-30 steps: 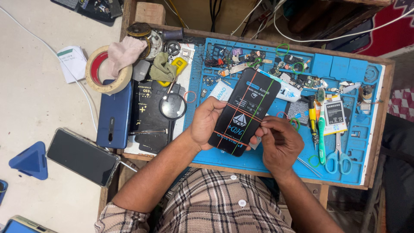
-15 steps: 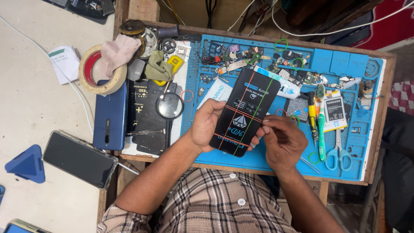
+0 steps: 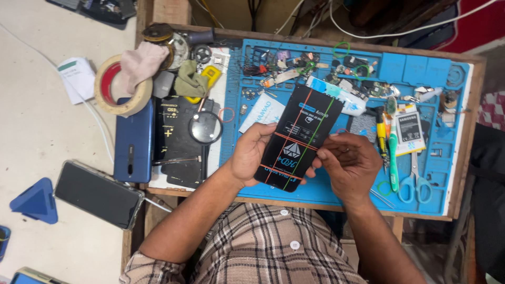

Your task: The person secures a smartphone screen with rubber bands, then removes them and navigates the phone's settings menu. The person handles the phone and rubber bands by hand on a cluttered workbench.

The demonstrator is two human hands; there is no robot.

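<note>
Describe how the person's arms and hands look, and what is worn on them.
Both hands, the left hand and the right hand, are bare: no gloves, and no rings or watch that I can make out. The forearms are uncovered. A plaid shirt in brown, white and dark checks has its left sleeve rolled up near the elbow.

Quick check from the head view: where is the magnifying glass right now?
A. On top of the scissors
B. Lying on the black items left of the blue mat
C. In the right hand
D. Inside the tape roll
B: the magnifying glass lies on the black items left of the blue mat, while both the left hand and right hand hold the black packet.
</note>
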